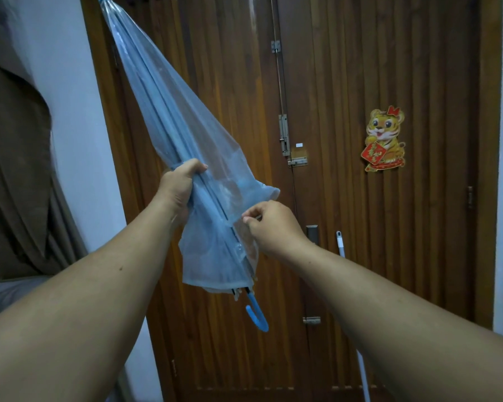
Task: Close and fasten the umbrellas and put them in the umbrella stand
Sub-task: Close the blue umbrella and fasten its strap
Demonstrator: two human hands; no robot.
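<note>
A clear plastic umbrella (169, 117) with blue ribs is folded and held slanted in the air, tip up at the top left, blue hooked handle (257, 314) hanging low at the centre. My left hand (177, 190) is wrapped around the gathered canopy near its lower third. My right hand (269, 224) pinches a fold or strap of the clear canopy at its right edge, fingers closed on it. The canopy's lower hem hangs loose and bunched. No umbrella stand is in view.
A brown slatted wooden double door (346, 82) with metal bolts (284, 134) fills the background, with a tiger sticker (385, 140) on its right leaf. A white stick (341, 248) leans by the door. Brown cloth (15, 169) hangs at the left against a white wall.
</note>
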